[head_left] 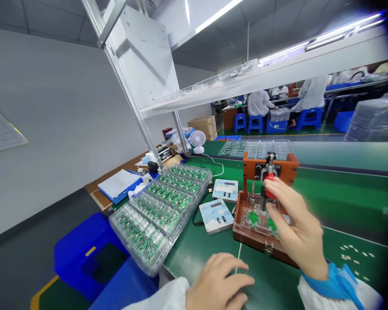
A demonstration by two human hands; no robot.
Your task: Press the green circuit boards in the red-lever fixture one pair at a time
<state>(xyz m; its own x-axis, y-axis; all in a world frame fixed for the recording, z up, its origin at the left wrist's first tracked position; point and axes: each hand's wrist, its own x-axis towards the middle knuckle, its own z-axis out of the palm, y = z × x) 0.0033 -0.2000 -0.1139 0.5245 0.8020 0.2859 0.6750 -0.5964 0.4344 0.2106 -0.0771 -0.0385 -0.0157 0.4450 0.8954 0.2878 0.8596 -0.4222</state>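
Observation:
My right hand [297, 232] reaches over a brown wooden test fixture [255, 239], its fingers around the red knob of the fixture's lever [269, 177]. Small green circuit boards [254, 217] lie under a clear plate in the fixture's base. My left hand [218, 282] rests palm down on the green mat in front of the fixture, fingers loosely curled, holding nothing. Two white meter boxes [216, 215] sit just left of the fixture.
Clear trays of green circuit boards [161, 206] lie in a row at the left. A blue bin [93, 258] stands below the bench edge. More clear trays [255, 148], a small white fan [198, 140] and a clipboard [119, 183] sit farther back. People in white coats sit at far benches.

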